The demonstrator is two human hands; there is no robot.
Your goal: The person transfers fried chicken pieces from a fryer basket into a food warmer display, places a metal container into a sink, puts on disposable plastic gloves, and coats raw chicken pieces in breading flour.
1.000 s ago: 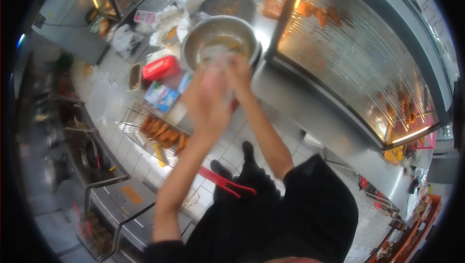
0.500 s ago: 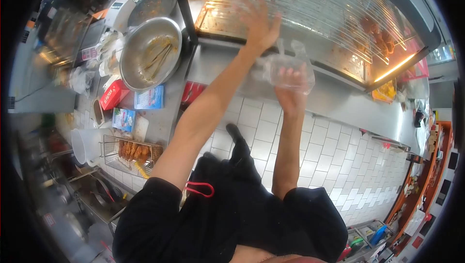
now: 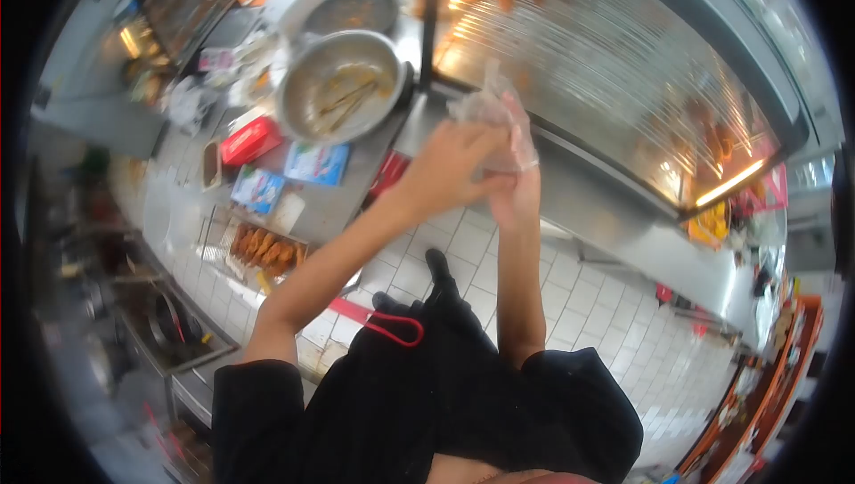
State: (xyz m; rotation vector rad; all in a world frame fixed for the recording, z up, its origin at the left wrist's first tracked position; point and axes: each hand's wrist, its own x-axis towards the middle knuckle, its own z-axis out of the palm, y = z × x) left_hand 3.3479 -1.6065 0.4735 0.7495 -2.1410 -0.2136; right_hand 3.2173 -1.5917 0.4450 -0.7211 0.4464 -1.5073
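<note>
Thin clear plastic (image 3: 490,106), which looks like a glove or bag, covers the fingers of my right hand (image 3: 517,150). The fingers of that hand point upward and look stretched out, though blur softens them. From the left, my left hand (image 3: 463,156) reaches across with bent fingers closed on the plastic beside my right palm. Both hands are in front of the glass display case (image 3: 588,56), above the edge of the steel counter (image 3: 579,181).
On the left worktop are a steel bowl (image 3: 307,83) with tongs inside, a dark round pan (image 3: 356,10), a red box (image 3: 250,140) and blue-white packets (image 3: 317,163). Fried pieces (image 3: 264,248) lie in a wire basket. A red loop (image 3: 401,331) hangs near my waist.
My left hand has come down from its spread pose by the glass and closed on the plastic. My right hand has shifted slightly left. The view has turned back toward the bowl.
</note>
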